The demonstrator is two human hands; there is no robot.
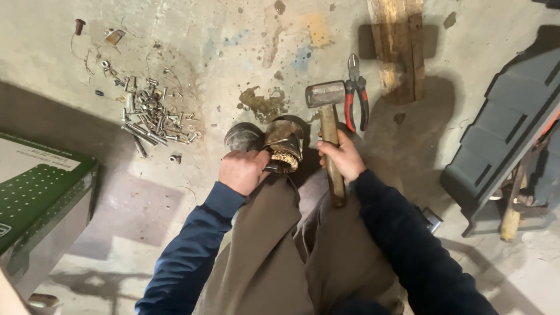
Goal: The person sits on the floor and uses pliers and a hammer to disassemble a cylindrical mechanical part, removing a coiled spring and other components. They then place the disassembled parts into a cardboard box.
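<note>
Stained concrete floor [233, 52], scattered bolts [153, 116]

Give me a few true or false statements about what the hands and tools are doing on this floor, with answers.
1. The right hand grips a hammer. True.
2. The left hand holds pliers. False: it holds a motor part; the pliers lie on the floor.
3. Bolts lie scattered to the left. True.
4. The green box sits at the right. False: it is at the left.
</note>
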